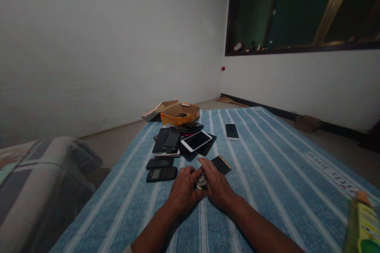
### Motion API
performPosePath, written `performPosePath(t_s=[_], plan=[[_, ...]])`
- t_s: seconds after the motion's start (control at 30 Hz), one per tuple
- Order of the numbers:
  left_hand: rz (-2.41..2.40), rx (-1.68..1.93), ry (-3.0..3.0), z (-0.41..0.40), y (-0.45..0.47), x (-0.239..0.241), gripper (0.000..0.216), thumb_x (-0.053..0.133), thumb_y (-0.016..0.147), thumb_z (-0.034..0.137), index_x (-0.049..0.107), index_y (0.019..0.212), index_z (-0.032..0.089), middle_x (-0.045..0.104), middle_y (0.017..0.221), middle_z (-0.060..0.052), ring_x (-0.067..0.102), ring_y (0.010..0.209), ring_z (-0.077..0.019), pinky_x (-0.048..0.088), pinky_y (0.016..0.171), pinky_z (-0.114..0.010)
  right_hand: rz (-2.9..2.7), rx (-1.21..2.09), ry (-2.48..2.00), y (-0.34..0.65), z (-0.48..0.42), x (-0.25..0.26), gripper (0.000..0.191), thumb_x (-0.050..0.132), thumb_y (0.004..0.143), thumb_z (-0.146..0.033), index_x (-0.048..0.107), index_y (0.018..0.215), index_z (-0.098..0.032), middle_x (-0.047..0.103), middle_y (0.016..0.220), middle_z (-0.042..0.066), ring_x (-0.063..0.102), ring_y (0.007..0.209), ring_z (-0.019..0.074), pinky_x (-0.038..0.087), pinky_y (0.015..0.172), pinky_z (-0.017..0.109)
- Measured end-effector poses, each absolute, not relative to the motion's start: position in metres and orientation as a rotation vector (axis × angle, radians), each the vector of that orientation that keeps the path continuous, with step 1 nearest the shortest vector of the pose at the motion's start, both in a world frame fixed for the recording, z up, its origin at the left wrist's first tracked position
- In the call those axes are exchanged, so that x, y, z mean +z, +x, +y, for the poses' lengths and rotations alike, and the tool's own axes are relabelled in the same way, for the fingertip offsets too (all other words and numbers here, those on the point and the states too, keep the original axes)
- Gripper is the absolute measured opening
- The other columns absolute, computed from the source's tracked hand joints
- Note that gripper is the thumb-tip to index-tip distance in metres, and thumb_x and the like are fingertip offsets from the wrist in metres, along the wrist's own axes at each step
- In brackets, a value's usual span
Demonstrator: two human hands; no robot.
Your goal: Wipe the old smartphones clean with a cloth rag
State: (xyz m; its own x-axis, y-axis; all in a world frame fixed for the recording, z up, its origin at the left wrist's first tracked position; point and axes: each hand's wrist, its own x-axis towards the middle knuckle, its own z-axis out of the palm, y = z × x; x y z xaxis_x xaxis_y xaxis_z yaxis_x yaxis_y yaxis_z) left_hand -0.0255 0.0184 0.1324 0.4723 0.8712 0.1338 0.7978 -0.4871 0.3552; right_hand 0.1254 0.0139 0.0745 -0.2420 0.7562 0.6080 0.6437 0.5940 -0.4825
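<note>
My left hand and my right hand come together at the near middle of the bed. Between them is a small crumpled greyish-white thing, mostly covered by my fingers, so its kind cannot be made out. Both hands are closed about it. Just beyond my right hand lies a dark-screened phone with a gold edge, partly hidden by that hand. To the left of my left hand, two black keypad phones lie flat, the nearer one in front of the farther one.
Beyond my hands is a pile of phones, with a white phone on top. Another white phone lies apart on the right. Behind the pile stands an open orange box. A yellow-green packet sits at the right edge of the blue striped cloth.
</note>
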Motion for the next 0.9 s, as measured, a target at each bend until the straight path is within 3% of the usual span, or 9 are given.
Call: performPosePath(t_s=[0.13,0.2,0.3,0.43,0.7,0.9], plan=[[1.429,0.431,2.49,0.02,-0.027,0.129,0.039,0.074,0.072,0.029,0.071,0.11,0.024,0.061,0.102,-0.006,0.056,0.098,-0.0264,0.045,0.084,-0.035,-1.953,-0.044,-1.292,0.124,0.01,0.078,0.049,0.051,0.085,-0.003,0.05,0.134,-0.009,0.054,0.135,0.023,0.053,0.124,0.0292,0.048,0.099,0.045],[1.427,0.454,2.496,0.021,-0.027,0.126,0.039,0.075,0.072,0.031,0.071,0.11,0.025,0.061,0.102,-0.006,0.056,0.098,-0.0264,0.046,0.084,-0.035,-1.961,-0.137,-1.398,0.124,0.006,0.083,0.029,0.054,0.088,-0.007,0.063,0.115,-0.012,0.062,0.12,0.018,0.058,0.112,0.0296,0.048,0.094,0.045],[1.408,0.497,2.491,0.021,-0.028,0.123,0.041,0.075,0.072,0.031,0.071,0.112,0.025,0.06,0.103,-0.007,0.056,0.098,-0.0268,0.046,0.084,-0.036,-1.998,-0.202,-1.469,0.123,0.002,0.091,0.011,0.059,0.088,-0.01,0.068,0.091,-0.016,0.067,0.093,0.01,0.059,0.096,0.0274,0.047,0.087,0.041],[1.402,0.483,2.49,0.02,-0.028,0.126,0.041,0.074,0.073,0.027,0.071,0.114,0.026,0.06,0.104,-0.007,0.056,0.099,-0.0261,0.046,0.085,-0.036,-2.041,-0.239,-1.491,0.119,0.0,0.093,0.015,0.059,0.087,-0.007,0.068,0.095,-0.015,0.066,0.091,0.01,0.058,0.086,0.0252,0.047,0.078,0.037],[1.42,0.483,2.44,0.017,-0.025,0.132,0.038,0.071,0.074,0.025,0.071,0.112,0.028,0.061,0.103,-0.005,0.055,0.099,-0.0246,0.046,0.088,-0.035,-2.104,-0.135,-1.541,0.116,-0.005,0.097,0.025,0.055,0.088,-0.006,0.066,0.11,-0.011,0.067,0.106,0.013,0.059,0.098,0.0263,0.046,0.087,0.037],[1.407,0.511,2.451,0.018,-0.026,0.128,0.043,0.076,0.07,0.027,0.071,0.113,0.024,0.062,0.105,-0.007,0.056,0.101,-0.0269,0.046,0.088,-0.037,-2.108,-0.07,-1.589,0.12,0.002,0.101,0.019,0.056,0.09,-0.009,0.068,0.104,-0.016,0.068,0.103,0.01,0.06,0.096,0.0237,0.045,0.085,0.033]])
